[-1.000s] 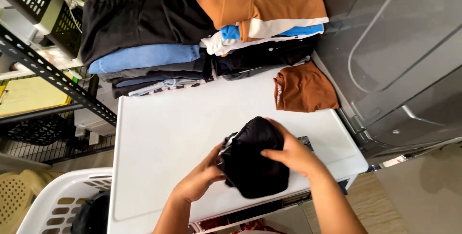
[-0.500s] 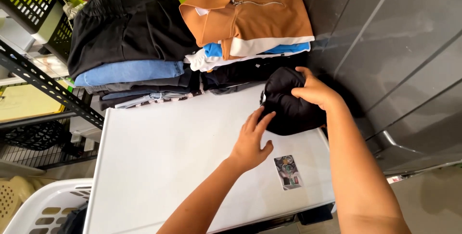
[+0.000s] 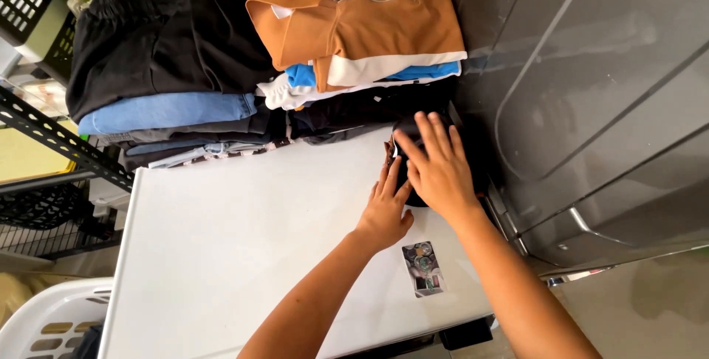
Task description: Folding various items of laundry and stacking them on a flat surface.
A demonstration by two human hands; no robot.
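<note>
White appliance top (image 3: 244, 255) serves as the work surface; grey metal cabinet (image 3: 591, 108) to the right, black wire rack (image 3: 44, 145) to the left, white laundry basket (image 3: 52, 326) at near left.

Far edge: two stacks of folded clothes. Left stack (image 3: 162, 71) topped by a black garment over blue denim. Right stack (image 3: 354, 41) topped by an orange zip top over white, blue and black layers. Small printed sticker (image 3: 423, 269) on the surface, near right.

Item in hand: small folded black garment (image 3: 413, 128), at the far right corner of the surface, touching the foot of the right stack and close to the cabinet.

Right hand (image 3: 437, 171): flat, fingers spread, palm pressing down on the garment; nothing gripped. Left hand (image 3: 385, 211): fingers extended, tips against the garment's near-left edge, nothing enclosed.

Handling (judgement): light, soft, limp cloth; not fragile, not slippery. Fold will spill if lifted by one corner. Best hold is palm on top with fingers under the folded edge, or both sides pinched together.

Orientation: mostly covered by the right hand, so the outline is uncertain; long axis seems to run near-to-far, far end toward the stack. A thin orange-brown scrap (image 3: 388, 154) shows at its left edge, possibly another garment beneath.
</note>
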